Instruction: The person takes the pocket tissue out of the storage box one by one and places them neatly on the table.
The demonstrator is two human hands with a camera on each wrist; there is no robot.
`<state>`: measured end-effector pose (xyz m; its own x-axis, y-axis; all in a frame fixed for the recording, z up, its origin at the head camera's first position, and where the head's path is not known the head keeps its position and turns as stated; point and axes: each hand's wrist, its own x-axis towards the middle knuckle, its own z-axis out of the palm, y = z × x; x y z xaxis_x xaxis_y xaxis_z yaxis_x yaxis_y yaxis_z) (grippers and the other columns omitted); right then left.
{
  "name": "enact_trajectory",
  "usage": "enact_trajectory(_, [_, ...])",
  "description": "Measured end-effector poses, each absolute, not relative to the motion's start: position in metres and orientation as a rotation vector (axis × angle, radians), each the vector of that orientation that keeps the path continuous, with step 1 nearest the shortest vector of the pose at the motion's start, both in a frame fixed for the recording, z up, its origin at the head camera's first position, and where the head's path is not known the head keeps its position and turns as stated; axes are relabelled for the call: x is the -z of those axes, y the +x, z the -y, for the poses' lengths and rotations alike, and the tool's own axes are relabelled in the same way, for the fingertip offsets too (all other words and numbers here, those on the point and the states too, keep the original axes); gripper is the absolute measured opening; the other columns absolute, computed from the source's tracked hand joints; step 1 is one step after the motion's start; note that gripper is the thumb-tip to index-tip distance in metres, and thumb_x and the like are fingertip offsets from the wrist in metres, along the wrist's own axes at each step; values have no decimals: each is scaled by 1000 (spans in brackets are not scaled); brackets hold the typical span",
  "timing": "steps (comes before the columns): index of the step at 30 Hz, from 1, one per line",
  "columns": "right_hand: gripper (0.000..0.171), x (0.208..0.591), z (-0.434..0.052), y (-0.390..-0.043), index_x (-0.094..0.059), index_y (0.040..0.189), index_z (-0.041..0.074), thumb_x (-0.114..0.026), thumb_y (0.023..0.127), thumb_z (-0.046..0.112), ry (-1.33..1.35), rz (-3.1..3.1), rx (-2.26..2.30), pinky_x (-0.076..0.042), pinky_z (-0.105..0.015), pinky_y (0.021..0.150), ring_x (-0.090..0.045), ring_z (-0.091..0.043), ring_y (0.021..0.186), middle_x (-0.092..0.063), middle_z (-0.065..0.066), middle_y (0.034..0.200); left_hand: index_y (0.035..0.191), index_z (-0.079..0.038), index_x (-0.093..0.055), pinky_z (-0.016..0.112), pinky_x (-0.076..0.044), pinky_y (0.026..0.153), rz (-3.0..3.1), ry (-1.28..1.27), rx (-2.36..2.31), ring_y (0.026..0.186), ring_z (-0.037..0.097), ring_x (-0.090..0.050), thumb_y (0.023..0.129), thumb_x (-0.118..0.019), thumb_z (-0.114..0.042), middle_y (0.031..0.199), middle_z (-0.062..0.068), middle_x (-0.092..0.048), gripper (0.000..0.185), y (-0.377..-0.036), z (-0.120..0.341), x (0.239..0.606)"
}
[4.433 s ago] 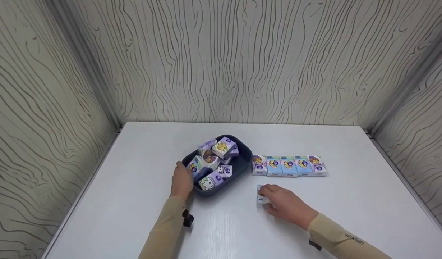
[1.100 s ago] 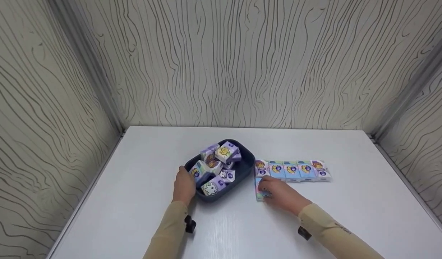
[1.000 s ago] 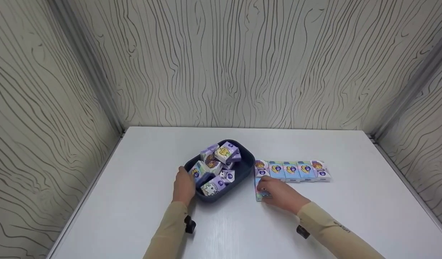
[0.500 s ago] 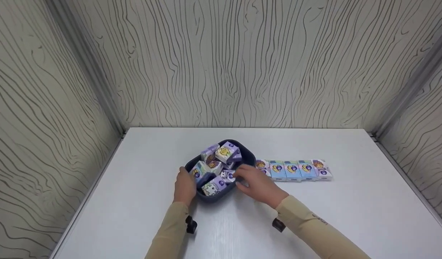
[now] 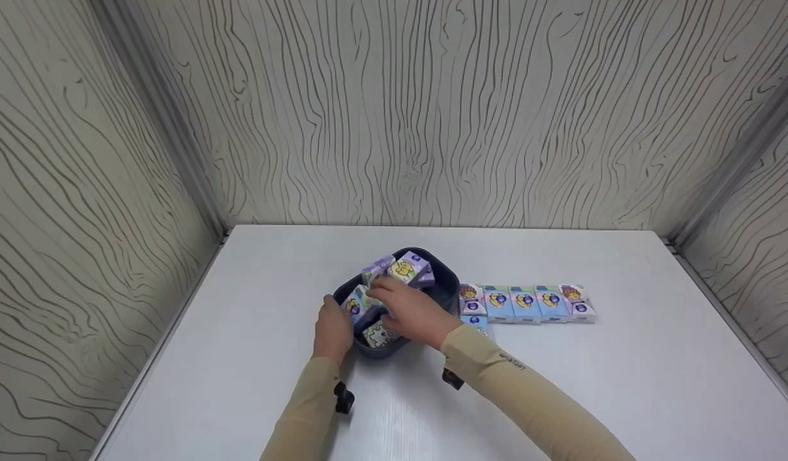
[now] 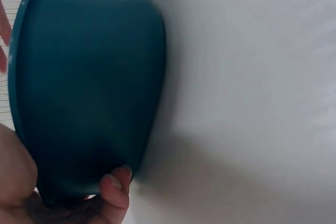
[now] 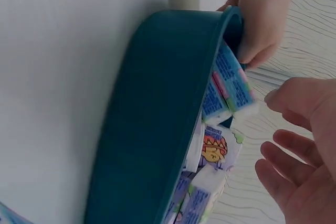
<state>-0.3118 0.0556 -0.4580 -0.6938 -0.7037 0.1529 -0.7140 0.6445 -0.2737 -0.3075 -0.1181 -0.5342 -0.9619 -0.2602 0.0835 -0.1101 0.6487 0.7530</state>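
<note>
Dark blue tub [image 5: 446, 289] sits approx mid-table, a bit toward the near edge, heaped w/ small printed tissue packs [image 5: 403, 269].

Diff vs earlier: R hand [image 5: 412, 310] was ~1 s ago pressing a lone pack [image 5: 476, 322] onto the table [image 5: 240, 358] just under the L end of the row; it left that pack lying there, crossed leftward, and is now over the tub's contents. L hand [image 5: 333, 326] unchanged, same spot on the tub. Row of packs [image 5: 526, 303] to the right of the tub, same place, five side by side, parallel to the far edge.

Pose: R hand reaches across from the right, palm down over the heap. R wrist view shows R fingers [image 7: 294, 163] spread and relaxed, apart from the packs [image 7: 220, 150], nothing gripped. L hand clasps the tub's near-left rim: thumb [image 7: 262, 24] hooked over the rim inside, fingers [image 6: 116, 190] curled under the outer wall [image 6: 89, 77]. Both forearms in tan sleeves; small black clip at each wrist.
</note>
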Motion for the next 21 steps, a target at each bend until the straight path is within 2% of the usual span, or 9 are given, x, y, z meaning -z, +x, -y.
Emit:
enact_trajectory(4, [60,464,-45,-312,-44,143,10,-67,87,5,1254,2841,-371,-35,-37,106,-35,-25,136,-31,-9,152,129,19,-37,53,-49,80,2672,285,1175,96,45,-60,95,-45,-5,108,34,-56,42,-308,117,536])
enact_trajectory(8, [67,468,-39,-310,-42,145,13,-69,85,3,1264,2845,-320,-37,-41,105,-36,-27,135,-26,-10,155,130,20,-35,53,-48,83,2676,280,1171,99,46,-59,95,-45,-5,111,35,-55,44,-309,116,538])
enact_trajectory(13, [69,471,-36,-310,-42,145,13,-71,83,6,1247,2870,-261,-39,-44,103,-37,-30,134,-29,-12,153,132,19,-33,53,-48,84,2701,287,1183,101,46,-58,96,-45,-5,115,35,-53,45,-310,117,539])
enact_trajectory(17, [69,474,-32,-312,-44,144,11,-73,82,7,1218,2845,-239,-42,-39,100,-45,-28,126,-38,-14,143,137,19,-28,52,-47,88,2713,307,1219,105,45,-57,95,-45,-4,121,36,-50,51,-310,118,538])
enact_trajectory(21, [59,478,-29,-314,-51,136,6,-73,81,7,1176,2807,-225,-44,-35,98,-47,-26,121,-39,-13,137,136,18,-30,51,-46,90,2691,325,1257,107,43,-56,92,-45,-3,121,34,-52,51,-311,119,539])
